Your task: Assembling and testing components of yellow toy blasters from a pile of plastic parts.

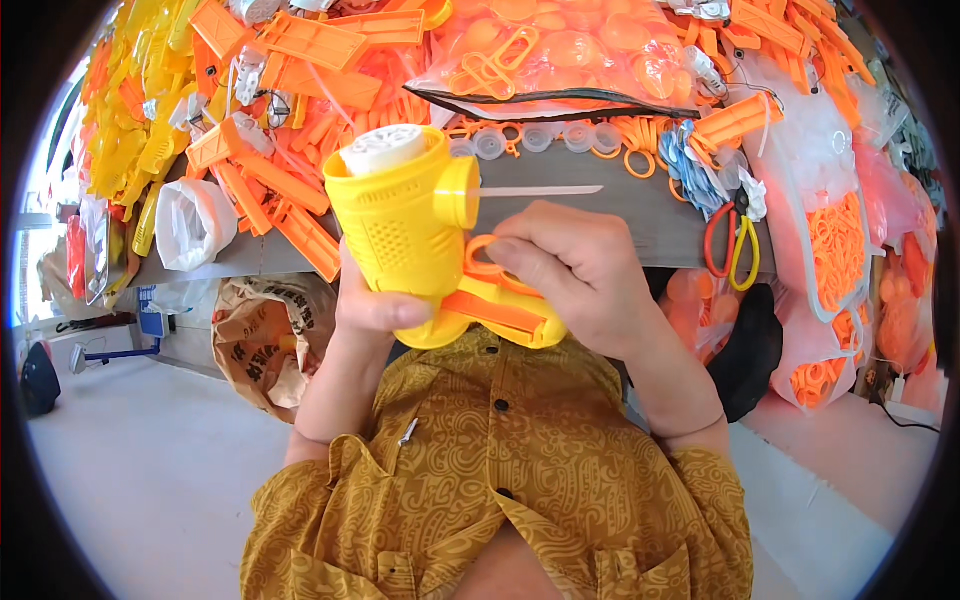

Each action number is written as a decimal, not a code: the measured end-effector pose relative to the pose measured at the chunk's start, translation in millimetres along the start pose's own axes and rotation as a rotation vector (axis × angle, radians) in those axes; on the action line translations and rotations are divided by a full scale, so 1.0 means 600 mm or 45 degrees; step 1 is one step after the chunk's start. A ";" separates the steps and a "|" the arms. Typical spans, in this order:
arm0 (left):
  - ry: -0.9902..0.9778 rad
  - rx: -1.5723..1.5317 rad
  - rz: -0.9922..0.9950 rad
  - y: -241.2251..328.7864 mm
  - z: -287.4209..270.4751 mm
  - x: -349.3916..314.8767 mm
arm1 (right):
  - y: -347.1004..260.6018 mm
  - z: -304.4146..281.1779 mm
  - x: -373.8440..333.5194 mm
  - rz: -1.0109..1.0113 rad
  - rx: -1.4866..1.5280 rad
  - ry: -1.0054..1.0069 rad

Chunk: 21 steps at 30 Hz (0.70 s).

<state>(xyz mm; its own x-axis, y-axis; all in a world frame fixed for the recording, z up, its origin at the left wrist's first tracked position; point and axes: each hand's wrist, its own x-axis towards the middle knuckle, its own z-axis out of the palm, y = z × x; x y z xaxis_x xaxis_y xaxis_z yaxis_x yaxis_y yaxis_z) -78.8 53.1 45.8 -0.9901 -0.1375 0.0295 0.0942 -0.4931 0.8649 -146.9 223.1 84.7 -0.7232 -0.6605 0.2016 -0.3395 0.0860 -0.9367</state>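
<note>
Yellow toy (395, 225) held before the shirt (450, 400), near the table (645, 228) | left hand (372, 305) wrapped round its lower body, presumably steadying it nearly upright | right hand (575, 265) fingertips narrowed, pinching the orange ring (478, 243), seemingly for fine control!

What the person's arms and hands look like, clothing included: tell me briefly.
The left hand and right hand wear no gloves, and no ring or watch shows. The forearms are bare up to loose mustard-brown sleeves with a swirling pattern.
</note>
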 end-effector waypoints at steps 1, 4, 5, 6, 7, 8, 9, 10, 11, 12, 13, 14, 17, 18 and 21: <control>0.046 0.096 0.012 0.005 0.003 -0.003 | -0.002 0.002 -0.001 0.005 0.001 -0.003; -0.051 -0.008 -0.047 0.013 -0.004 -0.010 | -0.012 0.008 -0.011 -0.097 -0.066 -0.007; -0.047 -0.088 -0.121 0.009 -0.011 -0.006 | -0.013 0.013 -0.007 -0.102 -0.105 0.026; -0.050 -0.094 -0.124 0.008 -0.011 0.001 | -0.014 0.016 -0.004 -0.108 -0.143 0.059; -0.015 -0.053 -0.147 0.008 -0.010 0.007 | -0.013 0.013 -0.001 -0.104 -0.148 0.060; 0.025 -0.012 -0.166 0.008 -0.009 0.012 | -0.011 0.009 0.004 -0.035 -0.095 0.010; 0.031 -0.016 -0.119 0.007 -0.007 0.015 | -0.009 0.005 0.009 0.033 -0.043 -0.040; 0.033 -0.019 -0.117 0.005 -0.004 0.014 | -0.007 0.002 0.012 0.100 0.011 -0.092; 0.034 -0.033 -0.048 0.005 -0.004 0.010 | -0.005 0.001 0.010 0.098 0.010 -0.096; 0.035 -0.046 0.021 0.005 -0.004 0.006 | 0.000 -0.001 0.004 0.145 0.211 -0.049; 0.087 -0.079 0.037 0.001 -0.010 0.002 | 0.006 -0.003 -0.004 0.192 0.411 -0.003; 0.089 -0.079 0.046 0.001 -0.019 0.002 | 0.014 -0.007 -0.014 0.186 0.409 -0.009; -0.279 -0.209 0.160 0.007 -0.039 0.006 | 0.033 -0.005 -0.052 0.186 0.535 -0.080; -0.280 -0.210 0.163 0.007 -0.036 0.006 | 0.038 0.003 -0.062 0.122 0.496 -0.094; -0.173 -0.174 0.164 0.003 -0.024 0.004 | 0.037 0.034 -0.060 0.025 0.678 -0.060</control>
<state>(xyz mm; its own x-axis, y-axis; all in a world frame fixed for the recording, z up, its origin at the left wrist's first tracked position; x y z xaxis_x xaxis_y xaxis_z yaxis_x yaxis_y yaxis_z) -79.3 39.3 40.1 -0.9730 -0.0942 0.2107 0.2249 -0.5918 0.7741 -116.2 233.9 50.6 -0.6946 -0.6963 0.1806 0.0351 -0.2836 -0.9583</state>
